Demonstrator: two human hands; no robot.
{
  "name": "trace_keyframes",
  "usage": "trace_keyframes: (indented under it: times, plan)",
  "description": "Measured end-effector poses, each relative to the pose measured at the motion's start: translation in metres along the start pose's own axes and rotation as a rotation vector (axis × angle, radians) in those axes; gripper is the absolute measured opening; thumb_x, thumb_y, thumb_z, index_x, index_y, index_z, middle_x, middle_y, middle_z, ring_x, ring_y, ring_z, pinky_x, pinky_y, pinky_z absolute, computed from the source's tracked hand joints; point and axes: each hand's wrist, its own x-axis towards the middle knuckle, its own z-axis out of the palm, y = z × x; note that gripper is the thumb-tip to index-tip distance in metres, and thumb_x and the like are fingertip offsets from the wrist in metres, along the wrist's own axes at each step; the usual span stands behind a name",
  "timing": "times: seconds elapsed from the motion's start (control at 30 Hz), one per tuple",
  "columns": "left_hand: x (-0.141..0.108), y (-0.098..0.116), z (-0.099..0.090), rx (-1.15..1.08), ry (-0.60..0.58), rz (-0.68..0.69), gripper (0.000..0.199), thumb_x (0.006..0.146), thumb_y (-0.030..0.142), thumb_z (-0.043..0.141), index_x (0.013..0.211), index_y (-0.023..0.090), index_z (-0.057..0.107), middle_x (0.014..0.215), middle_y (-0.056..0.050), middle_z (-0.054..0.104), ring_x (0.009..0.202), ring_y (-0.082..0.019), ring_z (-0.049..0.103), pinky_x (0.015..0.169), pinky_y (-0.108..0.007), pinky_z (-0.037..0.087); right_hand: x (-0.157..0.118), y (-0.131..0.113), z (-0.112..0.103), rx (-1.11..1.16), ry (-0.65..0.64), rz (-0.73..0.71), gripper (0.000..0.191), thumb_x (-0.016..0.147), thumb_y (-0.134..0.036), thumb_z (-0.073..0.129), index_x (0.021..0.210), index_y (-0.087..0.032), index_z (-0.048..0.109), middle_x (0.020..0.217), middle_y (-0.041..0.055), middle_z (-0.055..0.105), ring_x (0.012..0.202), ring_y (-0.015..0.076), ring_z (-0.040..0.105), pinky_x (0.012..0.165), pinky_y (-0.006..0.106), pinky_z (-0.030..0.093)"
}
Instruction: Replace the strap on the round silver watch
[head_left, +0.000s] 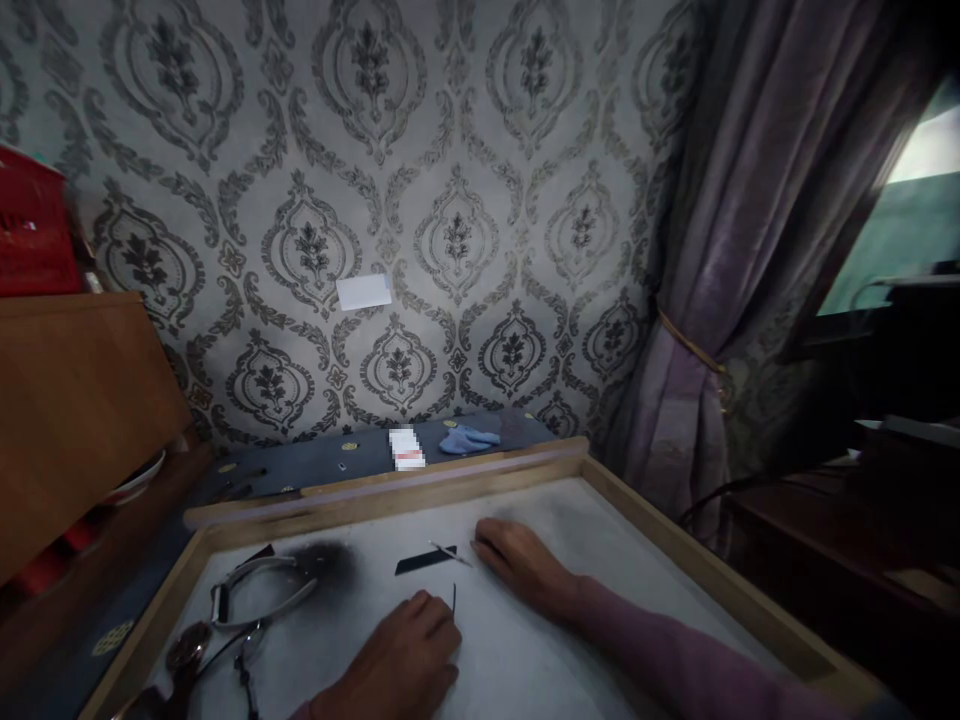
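Note:
My left hand (pixel 409 650) rests low in the wood-rimmed tray (pixel 390 487), its fingers curled closed. A thin dark strip (pixel 454 599) rises beside its fingertips; whether they grip it is unclear. Farther right lies my right hand (pixel 521 567), fingers bent together, with anything inside hidden. Just left of its fingertips a slim silvery tool (pixel 450 553) crosses the end of a flat black strip (pixel 420 562) on the white surface. I cannot tell whether the hand touches that tool.
At the tray's left lie a watch with a pale strap (pixel 220 605), a round dark watch (pixel 187 650), a beaded cord (pixel 246 672) and a black smudge (pixel 330 568). Behind the rim are a blue cloth (pixel 469 439) and a blurred white packet (pixel 406 450). A wooden cabinet (pixel 82 400) stands left.

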Motion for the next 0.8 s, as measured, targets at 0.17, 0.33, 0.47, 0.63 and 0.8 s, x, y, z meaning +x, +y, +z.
trace_keyframes:
  times: [0.17, 0.33, 0.47, 0.63, 0.8]
  plan:
    - [0.004, -0.012, 0.014, 0.023, -0.020, 0.019, 0.019, 0.079, 0.007, 0.063, 0.092, 0.018, 0.057, 0.110, -0.008, 0.065, 0.101, -0.025, 0.058, 0.088, -0.037, 0.049, 0.001, 0.003, -0.001, 0.005, 0.003, 0.003, 0.023, 0.097, -0.025, 0.040, 0.077, -0.020, 0.051, 0.080, 0.0049, 0.064, 0.073, 0.0192, 0.060, 0.068, 0.029, 0.042]
    - [-0.002, -0.005, 0.005, 0.021, -0.016, 0.033, 0.016, 0.080, 0.008, 0.062, 0.091, 0.018, 0.056, 0.108, -0.009, 0.066, 0.100, -0.025, 0.059, 0.087, -0.036, 0.049, -0.001, 0.003, 0.000, 0.009, -0.005, 0.015, 0.020, 0.096, -0.024, 0.040, 0.081, -0.020, 0.052, 0.080, 0.0053, 0.064, 0.073, 0.0194, 0.060, 0.068, 0.029, 0.043]
    - [-0.008, 0.003, -0.016, -0.005, 0.074, 0.058, 0.009, 0.087, 0.009, 0.055, 0.090, 0.018, 0.055, 0.100, -0.006, 0.066, 0.095, -0.020, 0.059, 0.087, -0.029, 0.048, -0.003, 0.000, 0.004, 0.021, -0.033, -0.012, 0.020, 0.097, -0.024, 0.036, 0.086, -0.019, 0.052, 0.086, 0.0084, 0.064, 0.077, 0.0210, 0.061, 0.071, 0.031, 0.044]
    - [-0.011, -0.010, -0.028, 0.055, 0.164, -0.079, 0.016, 0.095, 0.009, 0.042, 0.088, 0.019, 0.054, 0.094, -0.006, 0.066, 0.087, -0.018, 0.060, 0.077, -0.027, 0.048, -0.005, -0.003, 0.009, 0.017, -0.041, -0.064, 0.017, 0.095, -0.025, 0.037, 0.094, -0.019, 0.053, 0.092, 0.0083, 0.065, 0.078, 0.0212, 0.064, 0.071, 0.032, 0.047]
    - [-0.015, -0.025, -0.033, 0.111, 0.183, -0.251, 0.016, 0.097, 0.012, 0.040, 0.095, 0.019, 0.055, 0.098, -0.007, 0.064, 0.093, -0.020, 0.059, 0.079, -0.029, 0.048, -0.006, -0.002, 0.016, 0.010, -0.059, -0.079, 0.026, 0.096, -0.031, 0.039, 0.113, -0.019, 0.055, 0.106, 0.0111, 0.065, 0.083, 0.0233, 0.067, 0.073, 0.035, 0.051]
